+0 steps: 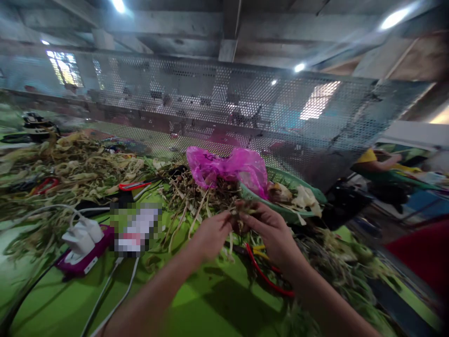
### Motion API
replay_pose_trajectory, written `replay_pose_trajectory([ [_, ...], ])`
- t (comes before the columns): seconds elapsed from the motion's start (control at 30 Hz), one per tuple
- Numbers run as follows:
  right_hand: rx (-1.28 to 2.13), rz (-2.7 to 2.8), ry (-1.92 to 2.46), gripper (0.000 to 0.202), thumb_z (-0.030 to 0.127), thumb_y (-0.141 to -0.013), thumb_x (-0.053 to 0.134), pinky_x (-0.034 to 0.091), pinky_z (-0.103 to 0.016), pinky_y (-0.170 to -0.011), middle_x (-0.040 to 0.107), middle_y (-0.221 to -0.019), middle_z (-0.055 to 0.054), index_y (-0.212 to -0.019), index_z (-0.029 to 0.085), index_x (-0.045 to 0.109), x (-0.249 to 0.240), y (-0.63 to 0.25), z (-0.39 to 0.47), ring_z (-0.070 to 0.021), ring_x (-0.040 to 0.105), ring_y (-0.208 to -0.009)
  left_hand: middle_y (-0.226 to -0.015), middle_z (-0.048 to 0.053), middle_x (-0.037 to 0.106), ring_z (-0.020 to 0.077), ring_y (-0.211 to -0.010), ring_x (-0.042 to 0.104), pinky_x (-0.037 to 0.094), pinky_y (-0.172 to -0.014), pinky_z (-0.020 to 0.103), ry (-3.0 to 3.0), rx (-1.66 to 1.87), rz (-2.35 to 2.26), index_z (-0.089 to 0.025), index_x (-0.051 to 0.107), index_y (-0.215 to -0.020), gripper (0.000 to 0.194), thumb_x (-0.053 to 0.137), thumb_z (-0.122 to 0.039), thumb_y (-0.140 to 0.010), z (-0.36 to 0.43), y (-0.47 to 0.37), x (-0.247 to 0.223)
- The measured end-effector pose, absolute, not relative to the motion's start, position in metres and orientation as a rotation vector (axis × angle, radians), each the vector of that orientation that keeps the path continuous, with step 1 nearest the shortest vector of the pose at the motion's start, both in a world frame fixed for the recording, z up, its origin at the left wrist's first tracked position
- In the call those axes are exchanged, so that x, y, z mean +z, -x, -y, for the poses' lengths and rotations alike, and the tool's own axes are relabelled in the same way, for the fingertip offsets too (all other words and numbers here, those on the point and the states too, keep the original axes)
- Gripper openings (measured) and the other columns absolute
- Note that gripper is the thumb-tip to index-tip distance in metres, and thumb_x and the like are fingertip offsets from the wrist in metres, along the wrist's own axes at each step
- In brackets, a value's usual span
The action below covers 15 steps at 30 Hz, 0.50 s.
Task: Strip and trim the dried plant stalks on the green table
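Both hands meet over the green table (196,299), at a small bunch of dried plant material (243,213). My left hand (215,231) has its fingers closed on the bunch from the left. My right hand (268,227) pinches it from the right, thumb and fingers together. Below my right hand lie scissors (264,276) with red handles, partly hidden by the wrist. Just behind the hands are a pink plastic bag (228,166) and a heap of dry stems (189,192). A green basket (293,180) with pale, dry pieces stands to the right of the bag.
A purple power strip (86,255) with white plugs, cables and a blurred-out phone (138,229) lie at left. Dried leaves (84,164) cover the back left; more plant material (336,262) lies at right. A perforated metal panel (196,107) stands behind. A person's arm (382,164) shows far right.
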State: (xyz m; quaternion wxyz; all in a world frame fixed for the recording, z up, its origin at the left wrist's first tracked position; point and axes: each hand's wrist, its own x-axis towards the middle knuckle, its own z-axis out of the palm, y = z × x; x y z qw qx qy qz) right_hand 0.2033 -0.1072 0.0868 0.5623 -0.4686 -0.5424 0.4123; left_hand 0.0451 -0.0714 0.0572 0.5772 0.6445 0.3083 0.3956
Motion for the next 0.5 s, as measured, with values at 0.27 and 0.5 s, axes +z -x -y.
replay_pose_trajectory([
  [0.27,0.692,2.036,1.298,0.04,0.034,-0.084,0.061,0.042,-0.043,-0.098,0.061,-0.123,-0.008,-0.124,0.028,0.06,0.071,-0.207,0.1,-0.0266,0.055,-0.112,-0.051,-0.008,0.032,0.003,-0.041,0.022,0.013,-0.041,0.017,-0.939,1.268,-0.587,-0.017,0.052,-0.071,0.031,0.064,-0.044,-0.078,0.041,-0.009,0.072],
  [0.5,0.405,2.66,1.481,0.048,0.035,-0.083,0.062,0.035,-0.047,-0.104,0.045,-0.145,-0.009,-0.131,0.03,0.056,0.041,-0.195,0.104,-0.0323,0.046,-0.126,-0.048,-0.01,0.029,0.0015,-0.037,0.022,0.014,-0.038,0.015,-0.82,1.295,-0.586,-0.016,0.05,-0.071,0.031,0.066,-0.042,-0.077,0.036,-0.004,0.072],
])
